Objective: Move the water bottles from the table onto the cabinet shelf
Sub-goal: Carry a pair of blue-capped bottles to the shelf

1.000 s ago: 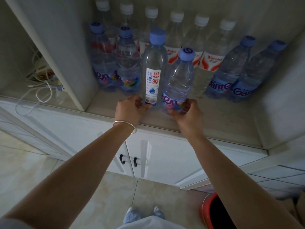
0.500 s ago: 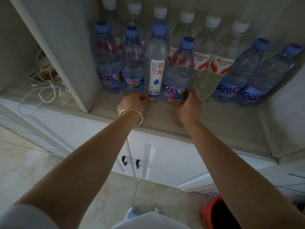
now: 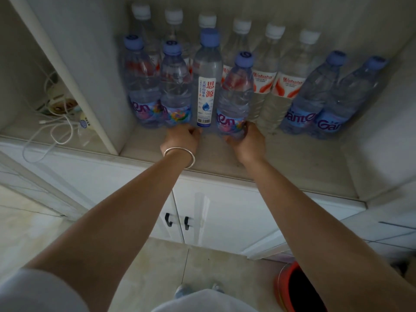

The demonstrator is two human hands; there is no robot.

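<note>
Two bottles stand upright in the front row of the cabinet shelf (image 3: 281,167): the left hand (image 3: 182,137) sits curled at the base of the tall white-labelled bottle (image 3: 206,86), though I cannot tell whether its fingers clamp it. The right hand (image 3: 246,141) has its fingers wrapped round the foot of the purple-labelled bottle (image 3: 234,97). Both bottles rise straight up just beyond the knuckles, so any release looks like a pull back toward the shelf's front edge.

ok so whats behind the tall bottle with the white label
Behind the tall white-label bottle stands a back row of white-capped bottles; one white cap shows right above it. That bottle's body and label are mostly covered.
</note>
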